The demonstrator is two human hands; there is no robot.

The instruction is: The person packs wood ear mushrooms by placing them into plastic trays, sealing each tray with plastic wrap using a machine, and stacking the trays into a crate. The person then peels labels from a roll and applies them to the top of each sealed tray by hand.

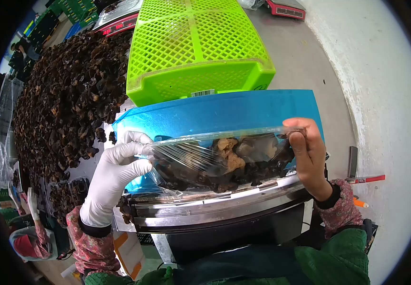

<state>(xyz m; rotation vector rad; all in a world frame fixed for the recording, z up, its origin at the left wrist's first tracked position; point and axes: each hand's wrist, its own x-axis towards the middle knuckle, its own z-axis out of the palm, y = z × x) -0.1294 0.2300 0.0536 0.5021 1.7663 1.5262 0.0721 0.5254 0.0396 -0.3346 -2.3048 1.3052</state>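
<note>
My left hand, in a white glove, pinches the left end of a clear plastic film between thumb and fingers. At the film's right end, my bare right hand grips the upper edge between thumb and forefinger. Stretched between both hands, the film has creases on its left half. Dark wood ear mushrooms show through and below it, with a lighter brown piece in the middle. They overlap the blue sheet and sit just above a metal bar at the front edge.
An upturned lime-green crate stands behind the blue sheet. A large heap of wood ear mushrooms covers the left. Red scales stand at the back; a red-handled tool lies right. Another person is at lower left.
</note>
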